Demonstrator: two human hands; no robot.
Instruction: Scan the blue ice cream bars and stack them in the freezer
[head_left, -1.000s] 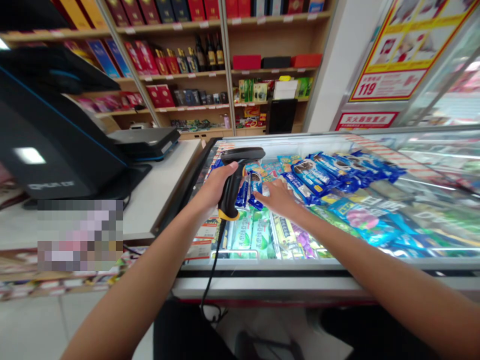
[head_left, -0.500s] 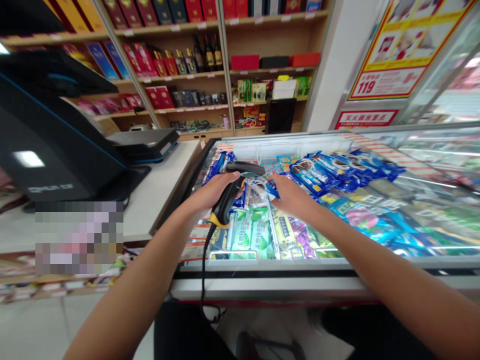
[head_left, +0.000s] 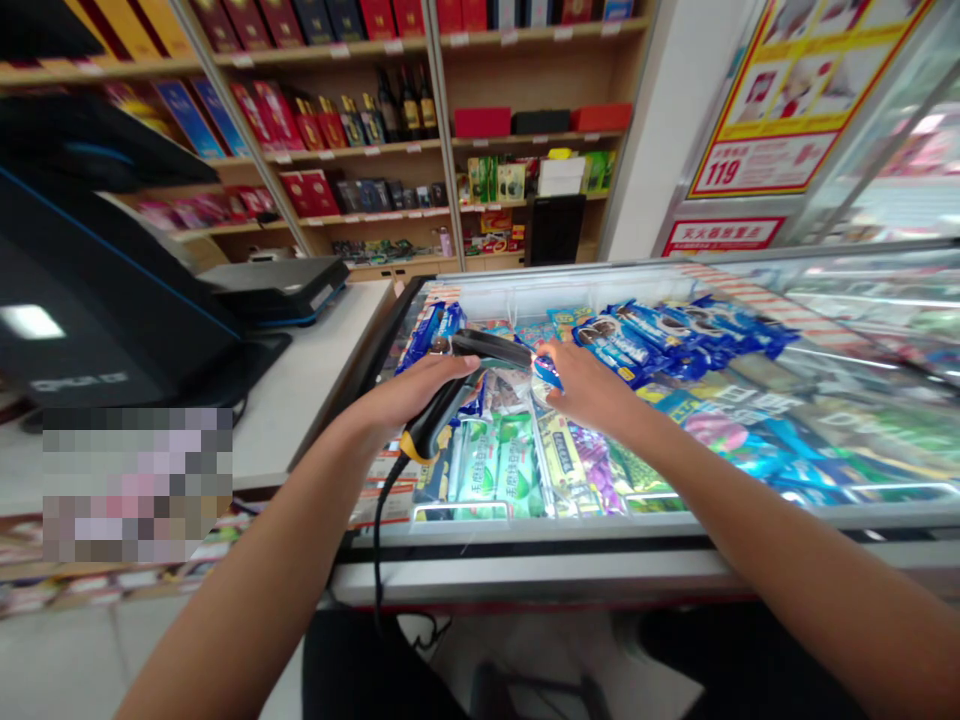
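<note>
From the head camera I see a shop. A white counter (head_left: 315,385) lies to the left and carries one black till screen (head_left: 90,290) and, farther back, one flat dark scale (head_left: 274,288). To its right stands a chest freezer (head_left: 570,560) under a glass lid, packed with ice-cream packets; I cannot count them. Against the far wall, wooden shelves (head_left: 525,70) hold red boxes and bottles, and one yellow and red poster (head_left: 787,100) hangs at the far right.

My left hand (head_left: 409,392) is over the near left part of the freezer, its fingers wrapped tight around the handle of one black barcode scanner (head_left: 465,375). The scanner's head points right, and its cable (head_left: 377,540) drops off the near edge of the freezer. My right hand (head_left: 592,385) is just right of the scanner head, fingers pinching one blue packet (head_left: 546,372), which it holds up just beside the scanner's head, above the green packets (head_left: 495,455) in the freezer. A heap of blue packets (head_left: 675,335) lies to the far right of that hand.
</note>
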